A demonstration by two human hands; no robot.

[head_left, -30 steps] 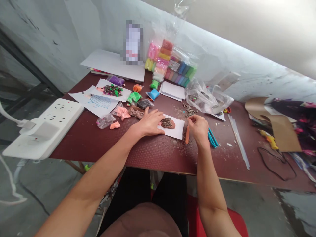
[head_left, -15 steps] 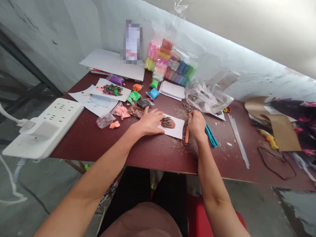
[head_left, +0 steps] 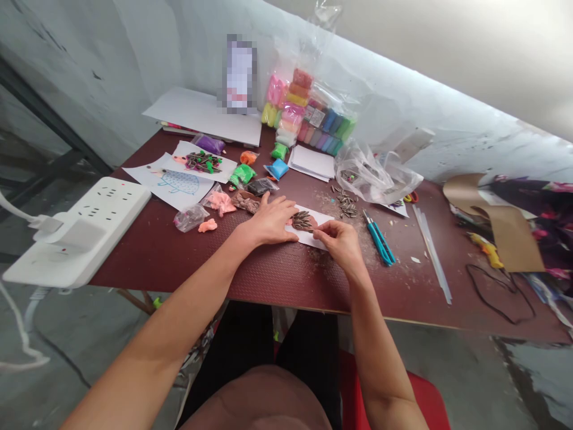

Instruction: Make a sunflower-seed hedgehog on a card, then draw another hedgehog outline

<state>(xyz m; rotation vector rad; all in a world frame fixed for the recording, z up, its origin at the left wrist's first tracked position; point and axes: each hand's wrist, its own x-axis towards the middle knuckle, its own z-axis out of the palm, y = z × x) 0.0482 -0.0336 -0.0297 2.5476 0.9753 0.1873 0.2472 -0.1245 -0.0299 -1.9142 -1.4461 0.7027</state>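
My left hand [head_left: 274, 220] lies flat with its fingers stretched out, over the left end of a small white card [head_left: 308, 240]. On that card is a flattened lump of brown clay [head_left: 308, 216] with striped sunflower seeds [head_left: 303, 220] stuck in it in overlapping rows. At the clay's right edge my right hand [head_left: 339, 240] pinches a sunflower seed between thumb and forefinger; the fingertips mostly cover it. A loose pile of sunflower seeds [head_left: 347, 203] lies beyond my right hand. To the right of that hand rests a blue-handled cutter [head_left: 379, 240].
Clay packets, among them blue [head_left: 277, 169] and green [head_left: 243, 175], lie behind my left hand. A hedgehog drawing [head_left: 179, 182] and a seeded clay piece [head_left: 202, 161] are at left, near a white power strip [head_left: 85, 230]. Clear sticks [head_left: 432, 254] and a glue gun [head_left: 487, 251] lie right.
My right hand has moved left and nearer, from the seed pile to the clay's right edge. The orange stick seen beside it is now out of sight. My left hand stays in place.
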